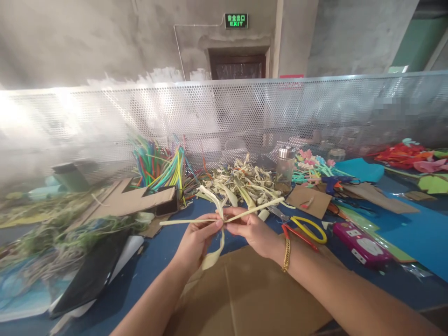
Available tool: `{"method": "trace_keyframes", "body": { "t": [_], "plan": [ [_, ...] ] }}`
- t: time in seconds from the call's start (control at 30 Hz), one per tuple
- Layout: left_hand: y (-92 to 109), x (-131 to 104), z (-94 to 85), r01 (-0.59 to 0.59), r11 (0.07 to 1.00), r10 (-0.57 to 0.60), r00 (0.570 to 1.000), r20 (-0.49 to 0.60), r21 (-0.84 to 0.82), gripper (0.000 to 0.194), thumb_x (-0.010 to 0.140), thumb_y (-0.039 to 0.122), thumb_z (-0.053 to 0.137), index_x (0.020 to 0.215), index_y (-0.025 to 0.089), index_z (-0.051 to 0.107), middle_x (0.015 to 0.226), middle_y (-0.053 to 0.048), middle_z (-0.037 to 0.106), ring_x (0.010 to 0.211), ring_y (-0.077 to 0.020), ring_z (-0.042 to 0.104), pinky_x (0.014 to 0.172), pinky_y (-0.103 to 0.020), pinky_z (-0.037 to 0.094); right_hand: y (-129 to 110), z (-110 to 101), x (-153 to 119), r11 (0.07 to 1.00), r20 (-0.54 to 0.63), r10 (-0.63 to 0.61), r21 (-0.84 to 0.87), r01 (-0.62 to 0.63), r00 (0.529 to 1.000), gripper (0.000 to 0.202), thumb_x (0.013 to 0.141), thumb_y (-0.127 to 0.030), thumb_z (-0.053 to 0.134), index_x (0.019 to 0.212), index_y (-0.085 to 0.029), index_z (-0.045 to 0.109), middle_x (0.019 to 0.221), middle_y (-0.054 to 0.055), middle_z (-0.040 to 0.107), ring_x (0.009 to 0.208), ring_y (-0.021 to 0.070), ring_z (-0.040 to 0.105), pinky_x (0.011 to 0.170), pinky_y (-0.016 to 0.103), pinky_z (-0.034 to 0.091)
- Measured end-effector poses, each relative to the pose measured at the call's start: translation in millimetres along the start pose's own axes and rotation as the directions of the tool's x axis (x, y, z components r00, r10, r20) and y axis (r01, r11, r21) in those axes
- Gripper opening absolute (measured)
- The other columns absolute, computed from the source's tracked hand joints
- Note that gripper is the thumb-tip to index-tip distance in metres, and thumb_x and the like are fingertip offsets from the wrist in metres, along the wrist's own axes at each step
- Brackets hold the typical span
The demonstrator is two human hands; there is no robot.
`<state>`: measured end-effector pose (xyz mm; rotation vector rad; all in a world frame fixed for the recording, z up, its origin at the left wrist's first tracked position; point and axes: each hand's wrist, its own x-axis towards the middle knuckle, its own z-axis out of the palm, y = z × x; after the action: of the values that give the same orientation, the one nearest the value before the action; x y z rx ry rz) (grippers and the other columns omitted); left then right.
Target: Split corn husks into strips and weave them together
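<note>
1. Our left hand (199, 234) and right hand (255, 232) pinch the strips (259, 208) where they meet, above the surface (151, 266).
2. We judge them light, soft at the curl (212, 259), easily torn; the junction offers the best hold.

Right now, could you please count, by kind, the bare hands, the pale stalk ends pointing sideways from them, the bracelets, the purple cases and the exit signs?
Hands: 2
Stalk ends: 2
Bracelet: 1
Purple case: 1
Exit sign: 1
Total: 7

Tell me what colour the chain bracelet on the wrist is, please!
The chain bracelet is gold-coloured. It shows best in the head view.
</note>
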<state>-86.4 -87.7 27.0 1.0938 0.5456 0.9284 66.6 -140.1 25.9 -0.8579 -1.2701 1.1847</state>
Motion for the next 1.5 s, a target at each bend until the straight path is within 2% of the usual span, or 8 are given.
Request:
{"method": "trace_keyframes", "body": {
  "t": [0.23, 0.43, 0.9, 1.1, 1.27, 1.4, 1.43, 1.5],
  "plan": [
    [2, -2, 1.3, 0.133, 0.99, -0.138, 0.97, 0.2, 0.038, 0.023, 0.057, 0.032, 0.082, 0.068, 0.014, 0.073, 0.059, -0.003, 0.063, 0.057, -0.0129, 0.055, 0.063, -0.025, 0.043, -12, -6, -1, 1.0, 0.161, -0.025, -0.008, 0.027, 0.987, 0.024, 0.074, -0.041, 0.072, 0.087, -0.021, 0.073, 0.074, -0.001, 0.061, 0.066, 0.0112, 0.05, 0.061, 0.026, 0.039],
    [-2, -4, 1.3, 0.059, 0.986, -0.074, 0.993, 0.091, 0.158, 0.019, 0.06, 0.027, 0.081, 0.057, 0.017, 0.065, 0.058, -0.001, 0.063, 0.059, -0.0116, 0.054, 0.059, -0.022, 0.039, -5, -2, 3, 0.996, -0.102, -0.069, -0.063, 0.063, 0.992, 0.027, 0.07, -0.045, 0.074, 0.062, -0.02, 0.067, 0.056, -0.003, 0.055, 0.059, 0.0115, 0.05, 0.062, 0.028, 0.041],
    [-1, -3, -4.3, 0.132, 0.965, -0.185, 0.955, 0.231, 0.228, 0.022, 0.062, 0.032, 0.077, 0.056, 0.017, 0.062, 0.057, -0.001, 0.06, 0.056, -0.0101, 0.048, 0.055, -0.02, 0.033, -23, -46, 20, 0.981, -0.476, -0.112, 0.087, 0.173, 0.872, 0.031, 0.061, -0.038, 0.079, 0.053, -0.018, 0.056, 0.05, -0.005, 0.047, 0.051, 0.0079, 0.04, 0.051, 0.024, 0.03],
    [1, -2, -3.1, 0.144, 0.957, -0.198, 0.958, 0.205, 0.251, 0.022, 0.06, 0.033, 0.077, 0.056, 0.017, 0.063, 0.054, -0.001, 0.059, 0.054, -0.0103, 0.047, 0.054, -0.021, 0.033, -26, -45, 22, 0.97, -0.641, -0.213, -0.047, 0.24, 0.737, 0.027, 0.056, -0.035, 0.08, 0.055, -0.019, 0.058, 0.052, -0.005, 0.048, 0.05, 0.0076, 0.039, 0.048, 0.023, 0.032],
    [4, -3, -1.8, 0.126, 0.959, -0.167, 0.975, 0.147, 0.254, 0.022, 0.059, 0.032, 0.078, 0.056, 0.017, 0.062, 0.054, -0.002, 0.06, 0.054, -0.011, 0.049, 0.053, -0.021, 0.034, -21, -62, 27, 0.971, -0.691, -0.187, -0.021, 0.239, 0.699, 0.032, 0.062, -0.041, 0.075, 0.054, -0.018, 0.054, 0.047, -0.006, 0.042, 0.046, 0.0067, 0.035, 0.046, 0.022, 0.029],
    [3, -2, -2.1, 0.008, 0.983, -0.003, 1.0, -0.03, 0.183, 0.022, 0.062, 0.033, 0.08, 0.066, 0.017, 0.067, 0.061, -0.001, 0.063, 0.059, -0.0109, 0.052, 0.057, -0.02, 0.037, -28, -80, 25, 0.948, -0.774, -0.298, -0.17, 0.269, 0.559, 0.025, 0.068, -0.041, 0.071, 0.075, -0.018, 0.063, 0.058, -0.004, 0.053, 0.052, 0.0086, 0.043, 0.051, 0.022, 0.034],
    [3, 0, -2.2, -0.026, 0.986, 0.038, 0.997, -0.069, 0.165, 0.022, 0.061, 0.032, 0.082, 0.071, 0.017, 0.069, 0.065, -0.001, 0.066, 0.061, -0.0106, 0.053, 0.058, -0.02, 0.038, -31, -79, 23, 0.925, -0.742, -0.376, -0.272, 0.263, 0.555, 0.024, 0.071, -0.041, 0.068, 0.079, -0.018, 0.064, 0.065, -0.003, 0.058, 0.057, 0.0099, 0.048, 0.055, 0.023, 0.037],
    [0, 3, -2.6, -0.07, 0.988, 0.087, 0.989, -0.122, 0.139, 0.025, 0.06, 0.032, 0.083, 0.074, 0.016, 0.072, 0.069, -0.002, 0.067, 0.062, -0.0095, 0.053, 0.058, -0.019, 0.038, -33, -67, 16, 0.839, -0.549, -0.514, -0.483, 0.252, 0.659, 0.022, 0.081, -0.041, 0.062, 0.082, -0.019, 0.065, 0.076, 0.001, 0.064, 0.07, 0.0135, 0.056, 0.066, 0.026, 0.043]
  ]
}}
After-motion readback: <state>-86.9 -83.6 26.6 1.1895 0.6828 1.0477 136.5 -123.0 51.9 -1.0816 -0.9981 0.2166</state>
